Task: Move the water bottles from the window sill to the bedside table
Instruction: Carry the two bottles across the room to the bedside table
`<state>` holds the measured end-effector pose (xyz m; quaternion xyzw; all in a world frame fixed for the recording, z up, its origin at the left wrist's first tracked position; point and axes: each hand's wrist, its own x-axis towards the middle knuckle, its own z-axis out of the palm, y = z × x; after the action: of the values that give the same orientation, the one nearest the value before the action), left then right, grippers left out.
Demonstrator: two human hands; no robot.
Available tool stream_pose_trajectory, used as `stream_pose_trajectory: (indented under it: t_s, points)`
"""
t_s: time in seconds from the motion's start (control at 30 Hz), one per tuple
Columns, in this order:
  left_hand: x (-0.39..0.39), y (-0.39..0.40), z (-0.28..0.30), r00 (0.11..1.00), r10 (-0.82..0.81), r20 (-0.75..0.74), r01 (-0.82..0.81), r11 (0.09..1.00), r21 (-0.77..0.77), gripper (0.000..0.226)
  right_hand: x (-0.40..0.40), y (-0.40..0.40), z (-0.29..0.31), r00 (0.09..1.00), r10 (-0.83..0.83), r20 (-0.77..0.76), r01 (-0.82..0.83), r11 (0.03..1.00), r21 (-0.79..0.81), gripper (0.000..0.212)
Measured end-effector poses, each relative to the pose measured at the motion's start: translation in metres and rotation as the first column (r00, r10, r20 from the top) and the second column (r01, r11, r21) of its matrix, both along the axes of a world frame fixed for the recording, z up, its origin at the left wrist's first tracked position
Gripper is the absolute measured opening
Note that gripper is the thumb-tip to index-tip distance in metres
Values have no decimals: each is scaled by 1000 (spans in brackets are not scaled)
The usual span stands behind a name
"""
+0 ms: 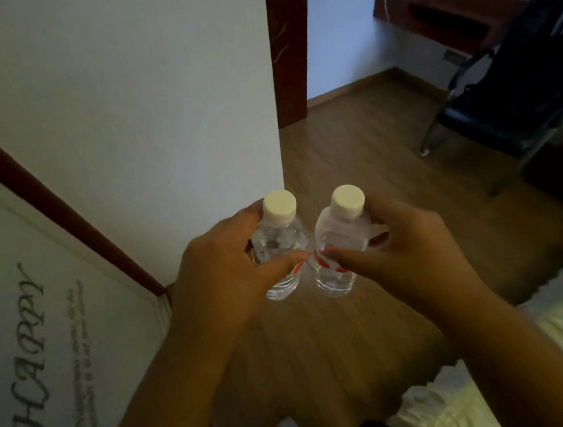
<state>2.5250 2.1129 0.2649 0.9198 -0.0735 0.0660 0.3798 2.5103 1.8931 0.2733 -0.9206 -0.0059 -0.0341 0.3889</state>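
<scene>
— What do you have in your hands?

— Two small water bottles. My left hand [223, 270] is wrapped around the left bottle [278, 248]. My right hand [404, 253] is wrapped around the right bottle [336, 242]. My fingers are closed tight on both.

— Are the bottles standing up?

— Almost. They tip a little, tops apart and bottoms closer. They are up in the air, right next to each other, nearly touching. Each has a white cap and a bit of red on its label. You can see through them.

— What is under them?

— The wood floor [351, 131]. They are high above it.

— What else is around you?

— A white wall [125, 108] is on my left, with a corner right behind the left bottle. Lower down there is a white panel with the word HAPPY [29, 354] on it. A bed [495, 382] with pale sheets is at my right, down low. Far off I see a dark chair [490, 110] and a brown shelf [443, 12] on the wall.
</scene>
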Motion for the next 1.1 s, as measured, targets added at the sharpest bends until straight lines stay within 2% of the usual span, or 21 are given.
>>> stream_pose_trajectory:
  t_s: [0.23,0.57,0.83,1.1]
  points:
    - [65,-24,-6,989,-118,-87,120,993,17,84,36,-18,-7,989,-132,-61,131,991,-20,70]
    - [166,-124,2,958,-245,-152,259,962,84,85,115,-103,-17,956,-282,-85,284,959,14,73]
    - [237,-214,17,950,-311,-28,313,946,90,80,172,-186,5,930,-368,-14,368,930,1,74]
    - [298,-306,22,855,-519,8,518,853,60,76,193,-265,11,828,-561,13,561,828,3,77]
